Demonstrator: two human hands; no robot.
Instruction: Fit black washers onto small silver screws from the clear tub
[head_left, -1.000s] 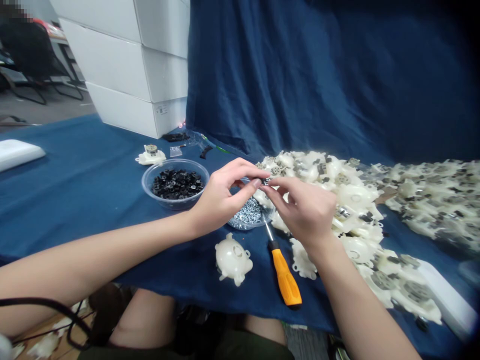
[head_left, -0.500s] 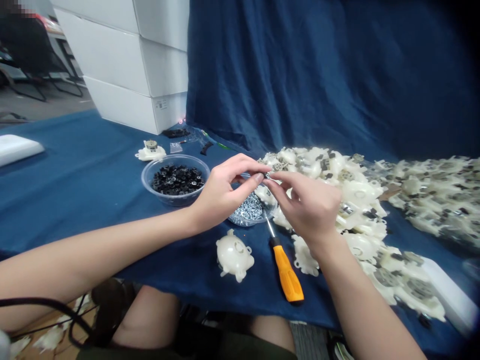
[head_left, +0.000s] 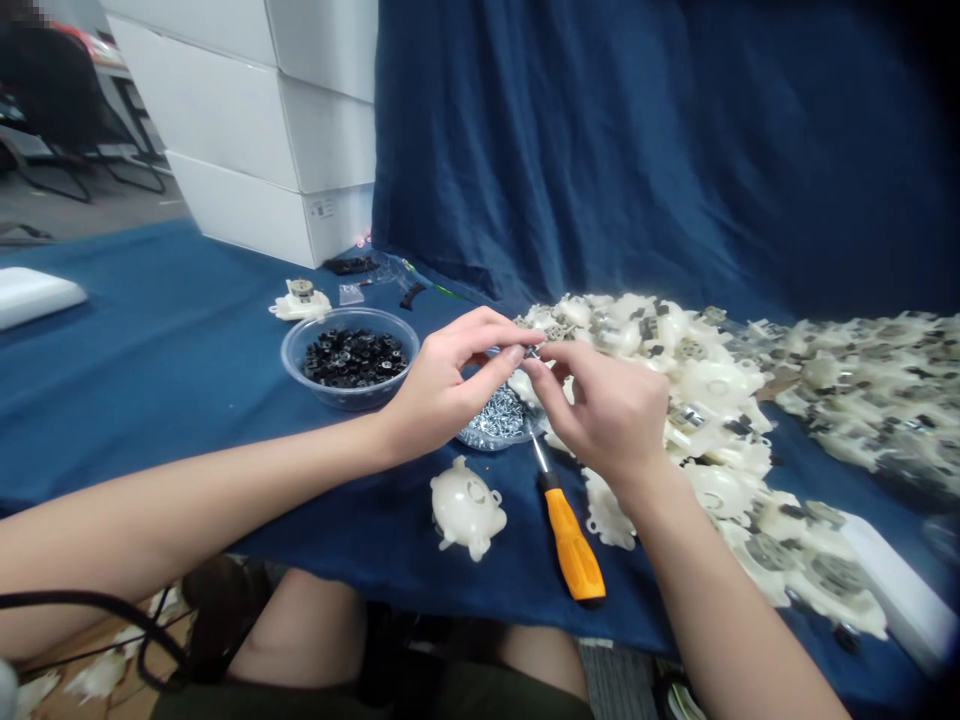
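the left hand [head_left: 457, 380] reaches in from the left of the frame, palm down, wrist nearly straight, its thumb and fingers pinching a small dark piece with a metallic glint [head_left: 533, 351] at the centre. the right hand [head_left: 619, 405] comes up from the lower right, its fingers curled, thumb and forefinger tips at the piece's right end; whether they grip it cannot be told. fingers hide most of the piece.

just below sits a clear, round plastic bowl [head_left: 491, 446] of shiny silver screws [head_left: 501, 412]; left of it, a wider clear plastic tub [head_left: 291, 378] holds small black parts [head_left: 354, 358]. at lower centre lie a glossy, cream, domed plastic shell with lugs [head_left: 469, 508] and an orange-handled screwdriver [head_left: 574, 550]. similar cream parts [head_left: 712, 385] heap up at right on wrinkled blue cloth [head_left: 150, 380]. at upper left, smooth white stacked boxes [head_left: 232, 120] bear a small printed label [head_left: 322, 209], too small to read.
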